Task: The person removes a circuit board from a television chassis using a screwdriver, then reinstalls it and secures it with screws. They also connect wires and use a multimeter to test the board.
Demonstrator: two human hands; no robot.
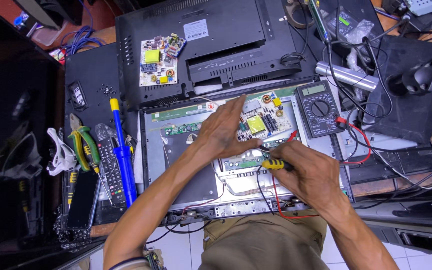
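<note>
On the table's left side lie green-handled pliers [83,147], a remote [110,167] and a blue solder sucker [123,160], parked within reach. Centre: opened TV chassis [186,175], back panel off so boards are exposed. Left hand [223,132] flat, fingers together, pressing near the power board [263,120], likely steadying. Right hand [308,172] clamped on a yellow-black probe [274,164], tip on the board. Multimeter [318,109] right, angled readable.
</note>
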